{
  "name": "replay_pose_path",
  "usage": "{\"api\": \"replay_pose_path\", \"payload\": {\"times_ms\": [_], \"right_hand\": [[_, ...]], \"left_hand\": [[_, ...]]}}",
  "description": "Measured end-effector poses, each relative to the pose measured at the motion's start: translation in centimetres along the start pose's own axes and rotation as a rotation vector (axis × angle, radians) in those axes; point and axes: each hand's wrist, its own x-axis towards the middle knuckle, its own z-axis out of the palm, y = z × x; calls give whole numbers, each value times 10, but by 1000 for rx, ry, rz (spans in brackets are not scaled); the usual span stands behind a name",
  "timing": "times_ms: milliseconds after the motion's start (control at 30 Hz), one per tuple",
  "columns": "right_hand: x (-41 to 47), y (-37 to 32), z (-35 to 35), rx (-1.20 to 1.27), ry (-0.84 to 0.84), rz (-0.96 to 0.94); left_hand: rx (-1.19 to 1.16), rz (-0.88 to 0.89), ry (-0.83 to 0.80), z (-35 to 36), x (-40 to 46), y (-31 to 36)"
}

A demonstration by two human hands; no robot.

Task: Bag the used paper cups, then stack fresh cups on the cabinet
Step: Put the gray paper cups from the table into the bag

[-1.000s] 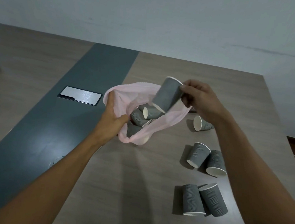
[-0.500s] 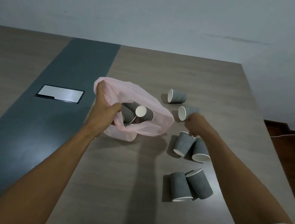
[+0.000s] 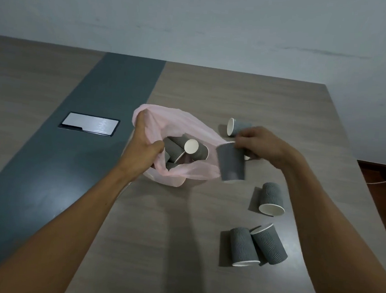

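Note:
My left hand [image 3: 144, 147] grips the rim of a pink plastic bag [image 3: 184, 127] and holds its mouth open above the table. Several grey ribbed paper cups [image 3: 188, 148] lie inside it. My right hand [image 3: 260, 143] pinches the rim of one more grey cup [image 3: 231, 163], which hangs just right of the bag's opening. Loose grey cups lie on their sides on the table: one [image 3: 236, 126] behind my right hand, one [image 3: 271, 198] to the right, and a pair [image 3: 257, 245] nearer to me.
The wooden table [image 3: 180, 237] has a dark grey strip down its left-middle with a silver socket panel [image 3: 90, 124] set in it. The table's right edge drops to a reddish floor [image 3: 385, 184]. A pale wall stands behind the far edge.
My right hand dropped the earlier cup into the bag, reached down among the loose cups, and has lifted another one up to the bag's mouth. My left hand kept its hold on the bag.

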Motion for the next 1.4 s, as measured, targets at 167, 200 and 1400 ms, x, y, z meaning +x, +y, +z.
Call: {"api": "replay_pose_path", "payload": {"times_ms": [167,200,1400], "right_hand": [[21,-37,71,-253,45,-445],[27,-38,81,-334,53,-494],[34,-45,129,202,173,-78]], "left_hand": [[74,7,-86,1,-4,7],[63,11,-79,1,-5,9],[-59,-13,-20,-8,5,20]]}}
